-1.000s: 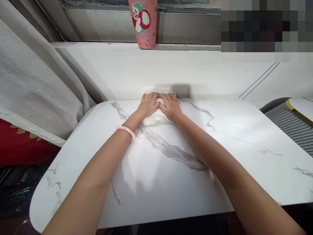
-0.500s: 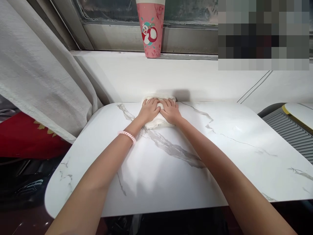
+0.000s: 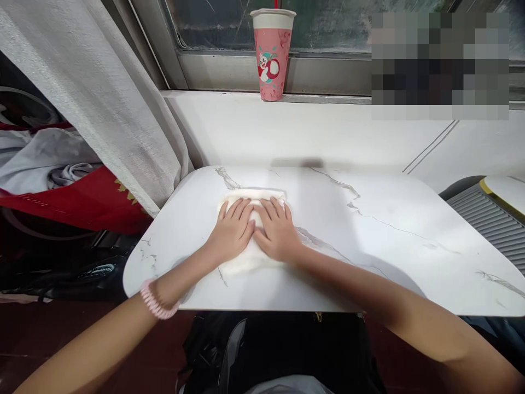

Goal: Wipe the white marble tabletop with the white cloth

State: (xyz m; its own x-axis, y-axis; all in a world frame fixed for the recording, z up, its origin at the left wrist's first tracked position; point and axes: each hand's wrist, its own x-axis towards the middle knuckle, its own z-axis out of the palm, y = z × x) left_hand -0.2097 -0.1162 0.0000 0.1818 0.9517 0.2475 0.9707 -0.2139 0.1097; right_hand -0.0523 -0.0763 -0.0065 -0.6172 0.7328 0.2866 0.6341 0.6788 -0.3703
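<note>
1. on my head view the left hand (image 3: 233, 229) lies palm down on a white cloth (image 3: 246, 266), fingers spread and pointing toward the wall (image 3: 328, 131).
2. right hand (image 3: 276, 229) lies on the same cloth, just beside the left, also palm down with fingers spread. thumb tips sit close together; i can't tell if they touch.
3. grip, both sides: wide and flat, resting on the cloth rather than wrapped round it. undersides of the palms are hidden from me.
4. cloth position: on the desk (image 3: 389, 202), left of its middle, between the far and near edges, touching neither. it shows past the fingertips, between the hands and below the palms. can't tell the layer count.
5. desk top is white with grey marbled veins, left corners rounded, far edge at the wall.
6. left wrist carries a pink coiled band (image 3: 151, 301).
7. pink cup (image 3: 273, 65) with white upper band and red straw (image 3: 276, 4) stands upright on the ledge under the window (image 3: 336, 27), beyond the desk.
8. left side: pale grey curtain (image 3: 90, 93) hangs to the desk's far left corner; red bag (image 3: 82, 203) near it, grey fabric (image 3: 45, 153) inside.
9. right side: grey ribbed object (image 3: 488, 216), yellow strip along it, can't identify.
</note>
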